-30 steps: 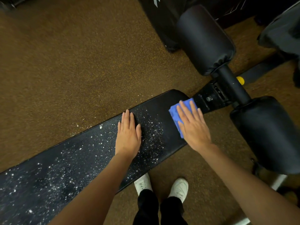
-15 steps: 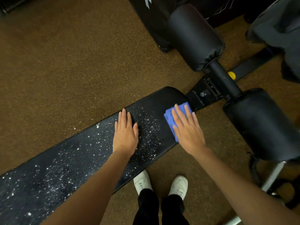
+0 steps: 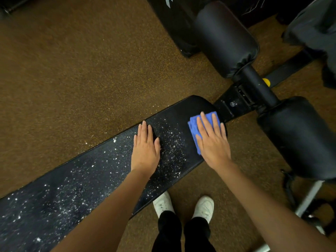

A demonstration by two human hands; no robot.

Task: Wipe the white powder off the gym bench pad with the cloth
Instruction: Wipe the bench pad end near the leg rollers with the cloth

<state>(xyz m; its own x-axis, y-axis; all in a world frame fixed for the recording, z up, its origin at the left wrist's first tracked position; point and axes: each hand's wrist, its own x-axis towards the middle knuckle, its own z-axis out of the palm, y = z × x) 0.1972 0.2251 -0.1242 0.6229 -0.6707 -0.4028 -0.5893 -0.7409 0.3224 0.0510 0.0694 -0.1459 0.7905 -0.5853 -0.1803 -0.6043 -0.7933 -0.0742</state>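
Both hands stay flat, the right hand [image 3: 212, 140] pressing the blue cloth [image 3: 194, 128] barely moved, so white powder [image 3: 171, 148] still covers the bench pad [image 3: 101, 171]

Long black textured vinyl bench pad [image 3: 101, 180], speckled with white powder flecks [image 3: 172, 148], denser toward the near left; far right end plain black. Folded bright blue cloth [image 3: 193, 127] on that end. Brown rubber floor [image 3: 81, 73] with fine yellow-orange specks. Two black padded rollers [image 3: 223, 39] at right, small yellow knob [image 3: 266, 82] between. White sneakers [image 3: 203, 206], black trousers [image 3: 169, 231] near.
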